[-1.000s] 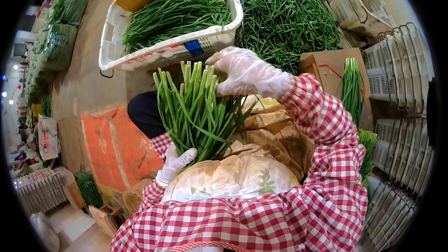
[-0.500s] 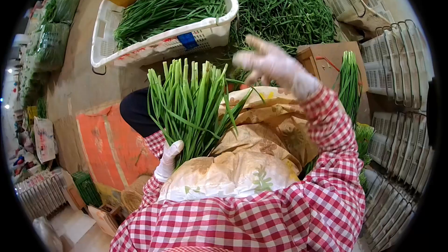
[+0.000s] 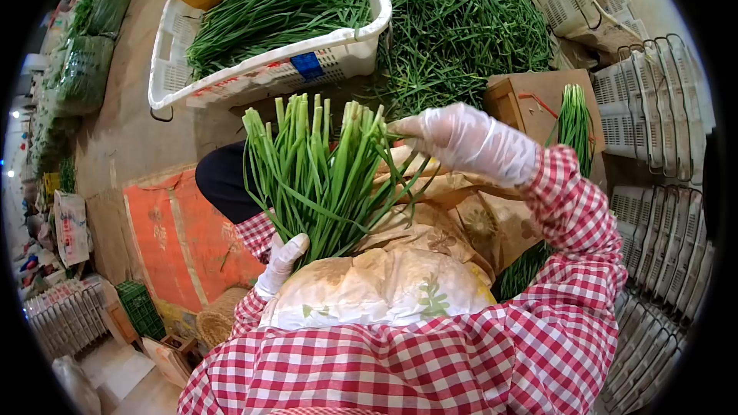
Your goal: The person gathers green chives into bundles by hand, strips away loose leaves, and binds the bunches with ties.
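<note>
My gloved left hand (image 3: 283, 263) is wrapped round the lower part of a thick bunch of garlic chives (image 3: 327, 177), held over my lap with the pale cut ends up. Several loose leaves hang out on the bunch's right side. From the right, my gloved right hand (image 3: 469, 138) reaches to the top of the bunch, its fingers pinched together on stalks at the right edge; the fingertips are partly hidden. Beneath the bunch, a stained patterned apron (image 3: 430, 253) covers my lap.
Ahead stands a white crate (image 3: 338, 58) of chives, beside a large heap of loose chives (image 3: 469, 23). A tied bunch (image 3: 575, 127) leans by a wooden box (image 3: 530, 104) on the right. Stacked crates (image 3: 653, 107) line the right side; an orange sheet (image 3: 188, 234) lies at left.
My right hand, blurred above the apron and spread before, has come down and closed at the bunch's right edge. My left hand keeps its hold on the chives.
</note>
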{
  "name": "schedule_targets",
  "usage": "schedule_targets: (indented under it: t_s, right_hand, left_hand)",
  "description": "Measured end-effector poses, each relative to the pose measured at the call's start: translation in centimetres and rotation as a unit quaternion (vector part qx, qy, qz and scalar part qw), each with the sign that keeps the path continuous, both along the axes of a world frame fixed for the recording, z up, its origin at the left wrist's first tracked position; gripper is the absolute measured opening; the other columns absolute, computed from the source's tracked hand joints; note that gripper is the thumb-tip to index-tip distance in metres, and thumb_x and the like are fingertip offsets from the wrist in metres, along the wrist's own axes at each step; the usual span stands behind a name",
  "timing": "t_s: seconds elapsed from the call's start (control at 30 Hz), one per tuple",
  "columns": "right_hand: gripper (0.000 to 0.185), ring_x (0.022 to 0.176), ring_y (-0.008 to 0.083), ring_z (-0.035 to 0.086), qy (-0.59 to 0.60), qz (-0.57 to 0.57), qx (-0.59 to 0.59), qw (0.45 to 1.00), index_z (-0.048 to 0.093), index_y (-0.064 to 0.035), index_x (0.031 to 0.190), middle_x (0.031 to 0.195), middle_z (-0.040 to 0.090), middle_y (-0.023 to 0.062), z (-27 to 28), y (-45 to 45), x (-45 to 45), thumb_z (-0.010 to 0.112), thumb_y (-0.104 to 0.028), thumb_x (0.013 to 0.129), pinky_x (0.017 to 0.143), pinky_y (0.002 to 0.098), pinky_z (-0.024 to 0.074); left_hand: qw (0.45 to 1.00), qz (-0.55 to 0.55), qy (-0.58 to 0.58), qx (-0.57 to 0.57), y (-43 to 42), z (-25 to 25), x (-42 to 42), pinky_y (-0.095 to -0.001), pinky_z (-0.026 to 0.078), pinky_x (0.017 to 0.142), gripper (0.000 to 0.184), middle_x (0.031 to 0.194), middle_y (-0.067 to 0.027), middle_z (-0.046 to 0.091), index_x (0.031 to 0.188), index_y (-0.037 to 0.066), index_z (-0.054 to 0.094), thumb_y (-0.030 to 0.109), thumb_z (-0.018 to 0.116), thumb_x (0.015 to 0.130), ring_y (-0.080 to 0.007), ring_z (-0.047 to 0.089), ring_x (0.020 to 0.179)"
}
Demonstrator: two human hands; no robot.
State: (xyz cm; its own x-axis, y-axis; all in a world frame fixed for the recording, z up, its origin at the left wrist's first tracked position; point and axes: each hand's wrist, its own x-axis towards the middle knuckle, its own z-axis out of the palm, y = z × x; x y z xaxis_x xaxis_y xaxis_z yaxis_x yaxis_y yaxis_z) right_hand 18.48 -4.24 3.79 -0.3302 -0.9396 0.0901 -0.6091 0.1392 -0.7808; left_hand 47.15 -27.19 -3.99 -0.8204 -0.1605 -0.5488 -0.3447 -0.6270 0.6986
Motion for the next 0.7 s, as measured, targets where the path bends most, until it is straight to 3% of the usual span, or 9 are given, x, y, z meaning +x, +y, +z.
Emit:
schedule_targets:
  t_s: [0.13, 0.2, 0.3, 0.33, 0.37, 0.4, 0.47, 0.57, 0.7]
  right_hand:
    - [0.015, 0.061, 0.0173, 0.061, 0.213, -0.047, 0.037, 0.975, 0.062, -0.0068, 0.095, 0.072, 0.064, 0.0106, -1.1, 1.5, -5.6, 0.047, -0.01, 0.093, 0.052, 0.0263, 0.0537]
    - [0.02, 0.055, 0.0149, 0.057, 0.241, -0.121, -0.065, 0.961, 0.06, -0.0049, 0.092, 0.067, 0.059, 0.0072, -2.4, 2.7, -9.4, 0.043, -0.014, 0.096, 0.045, 0.025, 0.0504]
    - [0.032, 0.056, 0.0161, 0.054, 0.323, -0.294, 0.273, 0.857, 0.045, -0.0012, 0.123, 0.089, 0.064, 0.0129, -1.3, 3.3, -11.6, 0.044, -0.019, 0.096, 0.043, 0.0253, 0.0486]
    - [0.052, 0.056, 0.0167, 0.054, 0.324, -0.361, 0.319, 0.814, 0.024, -0.001, 0.14, 0.103, 0.062, 0.0178, -0.2, 1.7, -9.2, 0.044, -0.021, 0.096, 0.047, 0.0255, 0.0496]
    - [0.054, 0.07, 0.0196, 0.064, 0.23, -0.369, 0.249, 0.865, 0.03, -0.0065, 0.139, 0.11, 0.06, 0.0222, 0.2, 0.7, -8.0, 0.053, -0.021, 0.093, 0.063, 0.0312, 0.055]
    - [0.055, 0.066, 0.0171, 0.063, -0.007, -0.353, 0.087, 0.931, 0.033, -0.0053, 0.137, 0.114, 0.059, 0.0211, 1.1, -0.2, -5.4, 0.055, -0.025, 0.092, 0.057, 0.028, 0.0543]
    - [0.047, 0.061, 0.0131, 0.06, -0.355, -0.26, 0.012, 0.898, 0.046, -0.003, 0.124, 0.105, 0.062, 0.0163, 3.7, -3.3, 0.1, 0.063, -0.027, 0.087, 0.054, 0.025, 0.0536]
    - [0.055, 0.065, 0.0127, 0.06, -0.202, -0.205, 0.061, 0.956, 0.044, 0.0013, 0.121, 0.086, 0.063, 0.0115, 2.0, -6.1, 6.1, 0.072, -0.023, 0.08, 0.054, 0.0237, 0.0513]
    - [0.031, 0.066, 0.0163, 0.059, -0.082, -0.112, -0.03, 0.99, 0.055, -0.0023, 0.111, 0.077, 0.062, 0.0109, -0.6, -5.3, 5.0, 0.066, -0.013, 0.083, 0.058, 0.0292, 0.0497]
  left_hand:
    - [0.999, -0.024, 0.008, -0.038, 0.1, 0.5, -0.1, -0.0305, 0.047, 0.08, 0.042, 0.101, -0.0047, 0.061, 0.117, 0.001, 0.052, 0.02, 0.061, 0.082, -0.0133, 0.057, 0.089]
    - [0.997, -0.042, 0.008, -0.071, 0.1, 1.0, -0.2, -0.0303, 0.047, 0.08, 0.041, 0.101, -0.0047, 0.061, 0.117, 0.0, 0.053, 0.021, 0.061, 0.082, -0.0133, 0.057, 0.089]
    - [0.99, -0.057, 0.014, -0.126, 0.5, 2.6, -1.0, -0.0301, 0.047, 0.08, 0.041, 0.101, -0.0046, 0.061, 0.116, 0.0, 0.053, 0.021, 0.061, 0.082, -0.0132, 0.057, 0.089]
    - [0.991, -0.034, 0.024, -0.128, 1.1, 3.6, -1.9, -0.0292, 0.046, 0.08, 0.042, 0.103, -0.005, 0.062, 0.116, 0.0, 0.054, 0.022, 0.064, 0.082, -0.0127, 0.057, 0.09]
    - [0.988, -0.049, 0.016, -0.146, 0.7, 3.3, -1.6, -0.0291, 0.046, 0.08, 0.041, 0.106, -0.0055, 0.062, 0.116, 0.001, 0.054, 0.019, 0.066, 0.082, -0.0125, 0.057, 0.091]
    - [0.987, -0.045, -0.009, -0.155, 1.0, 4.0, -1.9, -0.0291, 0.046, 0.08, 0.041, 0.106, -0.0055, 0.062, 0.117, 0.001, 0.054, 0.017, 0.066, 0.082, -0.0125, 0.057, 0.092]
    - [0.984, -0.039, -0.039, -0.167, 1.3, 5.1, -2.4, -0.029, 0.046, 0.08, 0.04, 0.106, -0.0055, 0.062, 0.118, 0.001, 0.054, 0.015, 0.067, 0.082, -0.0125, 0.057, 0.092]
    - [0.966, -0.075, -0.041, -0.244, 1.5, 5.3, -2.7, -0.0287, 0.046, 0.082, 0.04, 0.108, -0.0057, 0.062, 0.119, 0.001, 0.053, 0.015, 0.066, 0.084, -0.0126, 0.057, 0.094]
    - [0.99, -0.033, 0.014, -0.137, 1.4, 3.2, -1.7, -0.0294, 0.044, 0.085, 0.045, 0.112, -0.0062, 0.06, 0.122, 0.002, 0.051, 0.028, 0.063, 0.088, -0.0131, 0.054, 0.097]
